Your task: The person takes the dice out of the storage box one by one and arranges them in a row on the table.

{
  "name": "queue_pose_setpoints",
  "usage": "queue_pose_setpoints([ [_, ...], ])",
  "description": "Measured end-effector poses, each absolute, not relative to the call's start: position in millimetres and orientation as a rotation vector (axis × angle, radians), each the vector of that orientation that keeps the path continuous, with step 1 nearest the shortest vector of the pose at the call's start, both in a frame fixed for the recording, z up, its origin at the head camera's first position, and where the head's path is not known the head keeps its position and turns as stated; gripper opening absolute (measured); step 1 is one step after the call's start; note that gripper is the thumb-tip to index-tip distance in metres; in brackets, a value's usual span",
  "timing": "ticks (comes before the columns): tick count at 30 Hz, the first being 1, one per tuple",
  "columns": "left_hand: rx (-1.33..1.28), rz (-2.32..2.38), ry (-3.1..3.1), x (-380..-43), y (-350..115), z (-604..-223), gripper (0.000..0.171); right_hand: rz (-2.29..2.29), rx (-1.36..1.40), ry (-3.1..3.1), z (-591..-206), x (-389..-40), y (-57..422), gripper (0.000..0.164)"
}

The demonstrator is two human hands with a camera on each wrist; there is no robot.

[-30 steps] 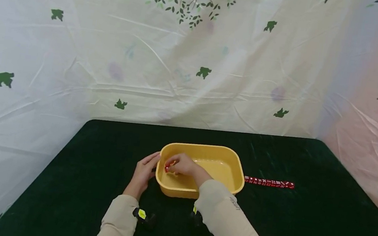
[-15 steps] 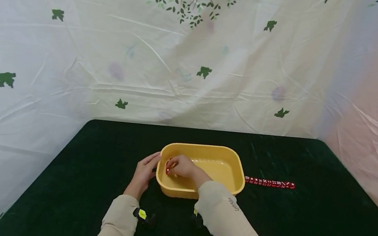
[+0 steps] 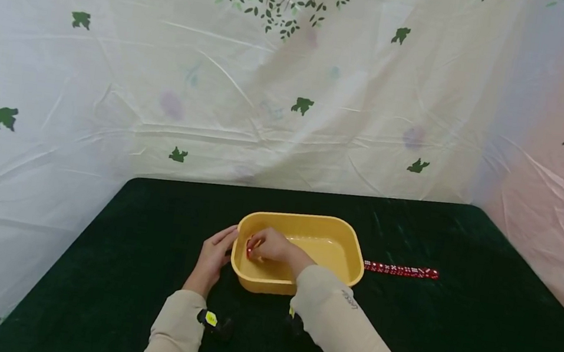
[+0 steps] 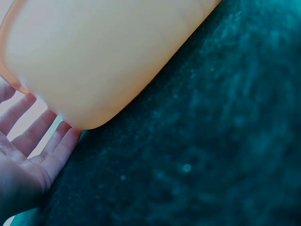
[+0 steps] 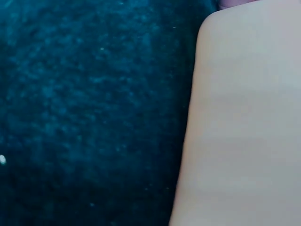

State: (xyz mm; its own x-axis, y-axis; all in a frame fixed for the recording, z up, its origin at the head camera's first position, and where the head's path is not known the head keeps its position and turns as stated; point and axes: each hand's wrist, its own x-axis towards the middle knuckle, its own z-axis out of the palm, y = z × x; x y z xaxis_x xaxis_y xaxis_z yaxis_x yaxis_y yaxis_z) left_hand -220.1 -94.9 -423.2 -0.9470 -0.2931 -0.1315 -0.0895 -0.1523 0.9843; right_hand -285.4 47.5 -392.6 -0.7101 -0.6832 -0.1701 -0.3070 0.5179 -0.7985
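Note:
A yellow plastic basin (image 3: 320,291) stands on the dark green cloth. My left hand (image 3: 210,260) lies against its left end; in the left wrist view the extended fingers (image 4: 35,134) touch the basin's outer wall (image 4: 103,61). Inside the basin, at its left end, my right hand (image 3: 273,246) pinches a small red die (image 3: 249,251) between thumb and fingertips, which partly hide it. The right wrist view holds mostly the basin's near wall (image 5: 244,117), with the right hand out of sight behind it.
A straight row of red dice (image 3: 400,270) with white dots extends rightward from the basin's right end. The dark green cloth (image 3: 453,341) covers the table. Behind it hangs a pale curtain (image 3: 238,105) printed with leaves and birds.
The right hand's fingers have drawn in slightly around the red die inside the basin. The left hand keeps its place, and the head view shifts a little.

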Motion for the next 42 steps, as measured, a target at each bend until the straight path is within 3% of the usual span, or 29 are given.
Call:
queue_pose_setpoints([
  [42, 0.441, -2.233, -1.986, -219.9, -95.0, -422.3, 0.049, -1.208, -0.883, 2.423, -319.7, -317.4, 125.1, 0.014],
])
